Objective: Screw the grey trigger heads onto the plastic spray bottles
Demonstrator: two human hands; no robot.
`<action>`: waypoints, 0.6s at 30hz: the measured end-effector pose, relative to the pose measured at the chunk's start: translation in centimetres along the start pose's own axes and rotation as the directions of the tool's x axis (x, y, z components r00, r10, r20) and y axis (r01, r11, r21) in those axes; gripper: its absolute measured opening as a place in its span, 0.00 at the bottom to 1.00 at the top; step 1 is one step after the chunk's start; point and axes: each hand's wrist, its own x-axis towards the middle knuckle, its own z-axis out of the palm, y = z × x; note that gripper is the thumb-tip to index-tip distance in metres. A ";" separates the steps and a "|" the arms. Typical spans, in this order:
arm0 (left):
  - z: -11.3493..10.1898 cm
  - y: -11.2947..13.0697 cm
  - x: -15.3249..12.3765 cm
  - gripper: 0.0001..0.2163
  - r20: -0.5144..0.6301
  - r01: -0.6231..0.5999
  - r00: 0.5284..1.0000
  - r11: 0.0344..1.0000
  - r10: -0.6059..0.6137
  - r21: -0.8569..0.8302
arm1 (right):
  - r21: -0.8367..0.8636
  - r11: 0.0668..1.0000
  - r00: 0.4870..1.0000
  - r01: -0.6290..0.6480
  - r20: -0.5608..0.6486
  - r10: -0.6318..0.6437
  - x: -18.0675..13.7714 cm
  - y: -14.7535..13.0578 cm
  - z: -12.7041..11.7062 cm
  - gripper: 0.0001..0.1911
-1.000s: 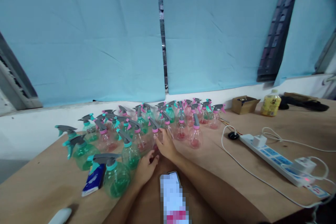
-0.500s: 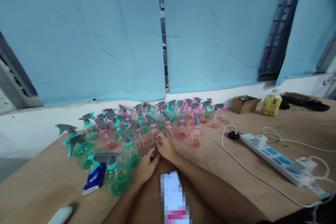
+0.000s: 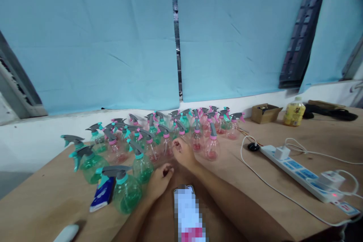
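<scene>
My left hand [image 3: 159, 182] rests low over the table with its fingers curled in toward the thumb; nothing shows in it. It is beside a green spray bottle [image 3: 142, 167] with a grey and turquoise trigger head. Slightly farther forward, my right hand [image 3: 183, 155] is curled into a loose fist, and I see nothing in it either. Behind it are a pink spray bottle [image 3: 167, 144] and another pink spray bottle [image 3: 196, 141], partly covered or close by. Below the hands, between my forearms, lies a phone [image 3: 188, 210] with a lit, blurred screen.
Several more green and pink spray bottles stand toward the wall. A green spray bottle [image 3: 127, 195] and a blue packet [image 3: 102, 196] are at front left. On the right lie a power strip [image 3: 295, 172] with white cables, a cardboard box [image 3: 265, 114] and a yellow-labelled bottle [image 3: 294, 112].
My two hands have moved a little apart, the right one shifting slightly right and away from the left. The bottles and phone stay where they were.
</scene>
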 end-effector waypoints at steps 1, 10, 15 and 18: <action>0.0 0.0 0.0 0.15 0.007 -0.005 1.000 1.000 0.005 -0.009 | -0.002 1.000 0.999 0.028 -0.031 -0.028 0.3 -0.1 -0.6 0.07; 0.0 -0.3 0.0 0.16 0.003 -0.028 1.000 0.999 0.028 -0.047 | -0.060 0.996 0.996 -0.066 -0.062 0.063 2.6 2.2 -2.0 0.19; 0.0 -0.2 0.0 0.16 0.005 -0.040 0.999 0.998 0.041 -0.051 | 0.027 0.994 0.993 -0.110 0.045 0.109 2.8 3.1 -1.3 0.19; -0.1 -0.1 0.0 0.16 0.006 -0.046 0.999 0.997 0.047 -0.061 | -0.030 0.997 0.997 -0.073 -0.018 0.073 2.4 3.1 -1.5 0.14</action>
